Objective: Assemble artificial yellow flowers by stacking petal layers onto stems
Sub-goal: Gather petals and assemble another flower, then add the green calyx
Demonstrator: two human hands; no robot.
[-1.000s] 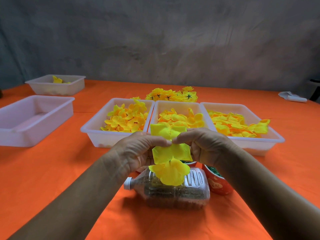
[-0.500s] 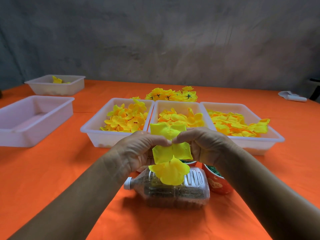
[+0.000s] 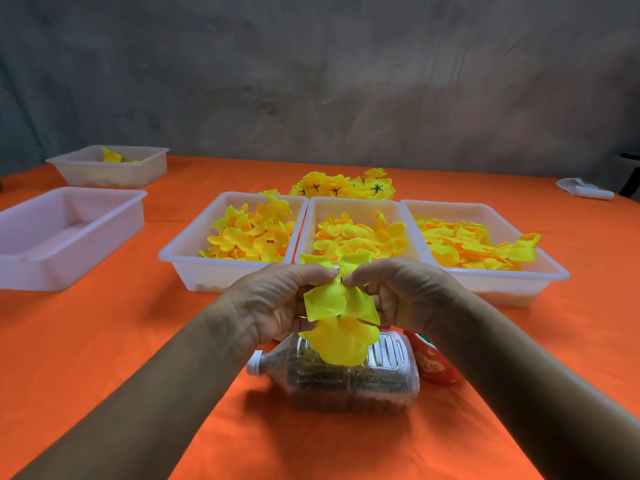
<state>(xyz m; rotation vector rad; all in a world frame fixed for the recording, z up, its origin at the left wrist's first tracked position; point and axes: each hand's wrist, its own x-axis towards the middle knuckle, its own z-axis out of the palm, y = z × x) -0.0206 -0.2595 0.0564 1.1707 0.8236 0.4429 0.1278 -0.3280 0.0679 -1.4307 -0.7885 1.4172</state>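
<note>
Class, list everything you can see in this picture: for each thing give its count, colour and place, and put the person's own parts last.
Petal trays: three, white, side by side mid-table, holding yellow petals.
Bare tray: one, white, left.
Far tray: one, white, back left, a few yellow petals inside.
Finished flowers: one pile, yellow, behind the petal trays.
Bottle: one, clear, white cap, lying below the hands.
Cup: one, red, right of the bottle.
Cloth: one, white, far right.
Table: orange.
Petal layers: yellow, held between the hands.
Left hand, right hand: pinching the layers.
</note>
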